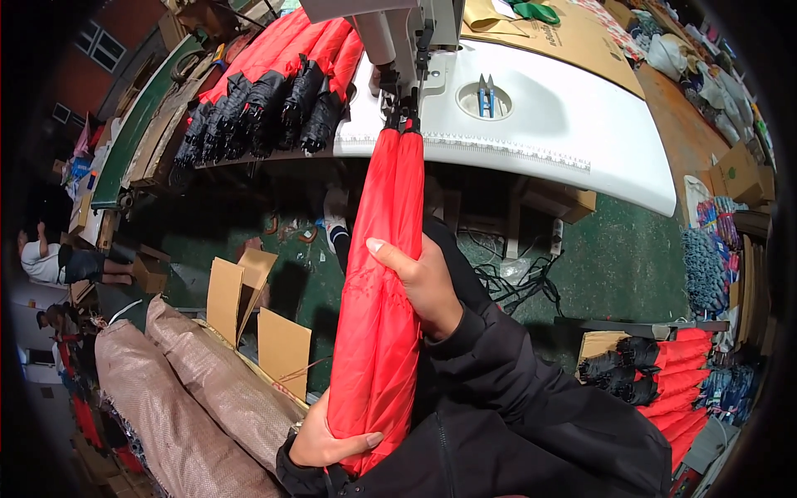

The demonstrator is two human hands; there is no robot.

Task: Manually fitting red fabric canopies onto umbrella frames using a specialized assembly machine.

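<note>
Two red folded umbrellas [378, 307] lie side by side, running from my lap up to the sewing machine [407, 50]. Their dark tips reach in beneath the machine's head, at the front edge of the white table; the exact contact there is too small to tell. My right hand [425, 282] wraps around their middle from the right, thumb on top of the fabric. Lower down, my left hand [336, 436] grips their near end from the left and below, its fingers partly hidden by the fabric.
Thread snips [486, 98] rest in a round recess of the white table [564, 108]. More red umbrellas [290, 58] with black ends are piled left of the machine, others [677, 373] at lower right. Woven sacks [166, 398] and cardboard [284, 349] lie left. Another person [62, 261] is far left.
</note>
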